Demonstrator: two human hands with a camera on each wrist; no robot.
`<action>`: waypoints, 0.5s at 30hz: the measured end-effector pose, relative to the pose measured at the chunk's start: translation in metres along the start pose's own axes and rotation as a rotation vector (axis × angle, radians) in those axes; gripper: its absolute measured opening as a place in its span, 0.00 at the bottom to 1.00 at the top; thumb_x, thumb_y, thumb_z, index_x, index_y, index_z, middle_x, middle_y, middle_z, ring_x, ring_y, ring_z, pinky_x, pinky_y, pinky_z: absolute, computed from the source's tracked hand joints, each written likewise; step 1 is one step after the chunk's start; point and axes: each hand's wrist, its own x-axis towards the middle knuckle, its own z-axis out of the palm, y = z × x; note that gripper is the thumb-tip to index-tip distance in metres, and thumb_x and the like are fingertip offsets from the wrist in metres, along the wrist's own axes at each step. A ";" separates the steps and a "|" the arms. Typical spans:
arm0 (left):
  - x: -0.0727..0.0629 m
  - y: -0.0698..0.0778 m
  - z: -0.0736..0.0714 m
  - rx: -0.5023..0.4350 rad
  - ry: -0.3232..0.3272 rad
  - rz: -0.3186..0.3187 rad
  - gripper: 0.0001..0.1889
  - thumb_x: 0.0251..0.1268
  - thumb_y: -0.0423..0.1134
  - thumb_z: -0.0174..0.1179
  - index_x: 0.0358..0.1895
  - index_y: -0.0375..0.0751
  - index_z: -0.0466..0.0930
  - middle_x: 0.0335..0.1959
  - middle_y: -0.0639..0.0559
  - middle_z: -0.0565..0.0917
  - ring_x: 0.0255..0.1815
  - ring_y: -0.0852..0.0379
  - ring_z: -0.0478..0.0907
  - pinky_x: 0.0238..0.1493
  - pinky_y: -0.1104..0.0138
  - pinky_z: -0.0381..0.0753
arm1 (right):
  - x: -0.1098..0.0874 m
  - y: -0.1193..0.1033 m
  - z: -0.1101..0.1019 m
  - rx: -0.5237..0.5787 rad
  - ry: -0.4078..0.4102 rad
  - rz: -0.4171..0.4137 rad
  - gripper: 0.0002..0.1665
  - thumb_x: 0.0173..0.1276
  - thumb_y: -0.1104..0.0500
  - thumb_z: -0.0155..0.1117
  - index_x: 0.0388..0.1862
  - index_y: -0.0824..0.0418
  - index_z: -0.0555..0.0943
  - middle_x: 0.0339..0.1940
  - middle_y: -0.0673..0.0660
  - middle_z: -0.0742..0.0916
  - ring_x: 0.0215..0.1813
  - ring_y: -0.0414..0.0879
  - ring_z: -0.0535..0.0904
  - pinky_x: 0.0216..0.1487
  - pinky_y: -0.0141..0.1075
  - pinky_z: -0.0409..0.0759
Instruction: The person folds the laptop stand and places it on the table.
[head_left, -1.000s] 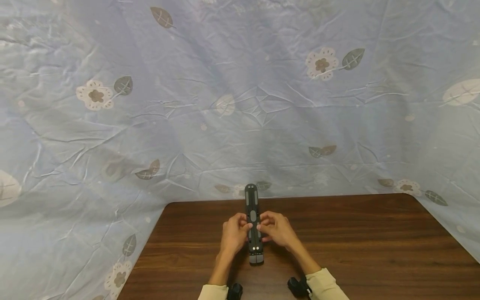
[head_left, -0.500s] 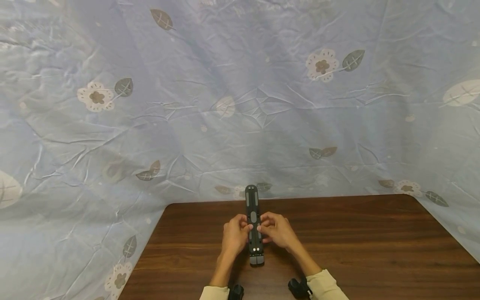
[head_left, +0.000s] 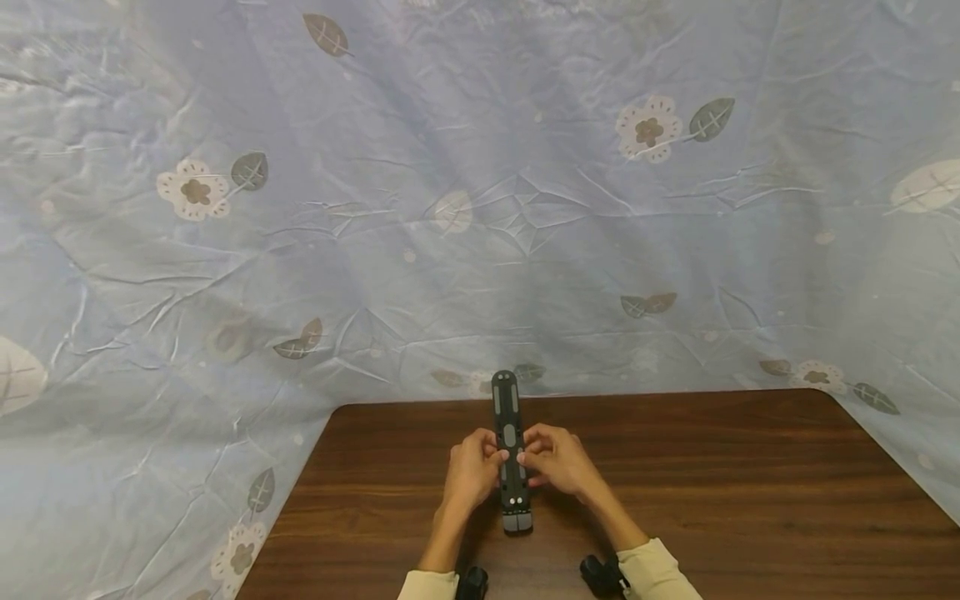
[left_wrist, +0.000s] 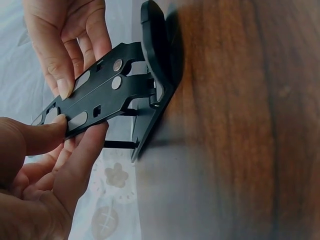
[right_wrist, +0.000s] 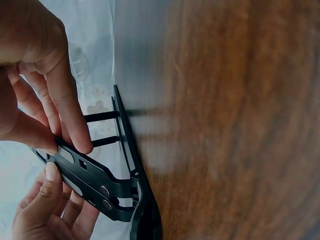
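A black folding laptop stand (head_left: 510,435), narrowed to a slim bar with grey pads, points away from me over the table. My left hand (head_left: 471,471) pinches its left edge, thumb on top and fingers curled beneath. On the opposite edge my right hand (head_left: 561,460) grips in the same way. In the left wrist view the upper plate (left_wrist: 90,95) slants above a lower bar (left_wrist: 152,127), with thin struts between them. A curved lip (right_wrist: 142,215) at the near end stands by the tabletop; whether it touches, I cannot tell.
The brown wooden table (head_left: 712,483) spreads to both sides. Behind it hangs a wrinkled pale blue cloth (head_left: 390,275) with flowers and leaves. A black wrist camera sits at each sleeve, the left one (head_left: 472,582) and the right one (head_left: 600,575).
Both hands keep their hold on the laptop stand. Everything in the head view shifts only very slightly; the stand's pose looks nearly the same.
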 end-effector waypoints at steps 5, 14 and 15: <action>0.000 0.002 -0.002 -0.015 -0.027 0.004 0.06 0.71 0.28 0.69 0.45 0.31 0.82 0.33 0.42 0.90 0.23 0.55 0.86 0.23 0.68 0.88 | -0.001 -0.002 -0.001 -0.013 -0.009 0.008 0.13 0.73 0.66 0.72 0.54 0.65 0.84 0.40 0.61 0.92 0.38 0.48 0.91 0.36 0.46 0.94; -0.001 -0.003 -0.007 0.006 -0.098 0.021 0.08 0.74 0.31 0.67 0.48 0.32 0.79 0.36 0.43 0.87 0.26 0.53 0.86 0.24 0.67 0.89 | -0.004 -0.005 -0.001 -0.065 -0.034 0.000 0.11 0.75 0.67 0.69 0.54 0.67 0.83 0.40 0.62 0.92 0.38 0.49 0.91 0.36 0.45 0.94; 0.000 -0.003 -0.007 0.012 -0.101 0.029 0.08 0.74 0.31 0.67 0.48 0.32 0.79 0.36 0.43 0.87 0.25 0.54 0.85 0.24 0.67 0.88 | -0.005 -0.005 -0.001 -0.071 -0.034 -0.003 0.11 0.75 0.67 0.69 0.54 0.67 0.83 0.41 0.63 0.92 0.38 0.50 0.91 0.35 0.45 0.94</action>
